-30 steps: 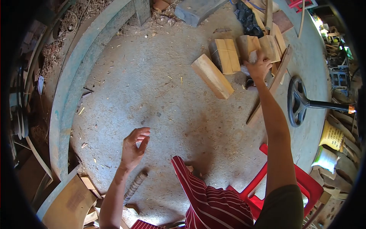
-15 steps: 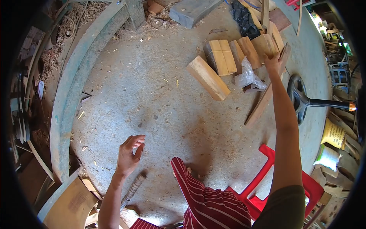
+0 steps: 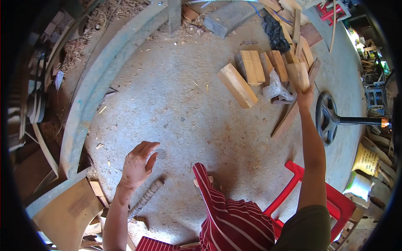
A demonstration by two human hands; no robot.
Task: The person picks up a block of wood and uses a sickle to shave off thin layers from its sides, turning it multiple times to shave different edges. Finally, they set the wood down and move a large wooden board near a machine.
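My right hand (image 3: 305,95) is closed on the lower end of a wooden block (image 3: 298,76), which it holds up near the other blocks at the upper right. Beside it lie a clear plastic bag (image 3: 275,88), a brown block (image 3: 279,65) and a paired pale block (image 3: 250,67). A longer block (image 3: 238,85) rests at a slant to their left. My left hand (image 3: 139,164) hangs over the floor with fingers apart and nothing in it, above a ridged rod (image 3: 145,199).
A red plastic stool (image 3: 276,203) stands close by my right arm. Right of the blocks is a black wheel-shaped base (image 3: 327,118) with a pole. A long plank (image 3: 285,122) lies near it. A curved greenish metal frame (image 3: 86,100) runs along the left.
My right hand has taken hold of a block and lifted it from among the others. My left hand has shifted slightly left, and the view has moved a little.
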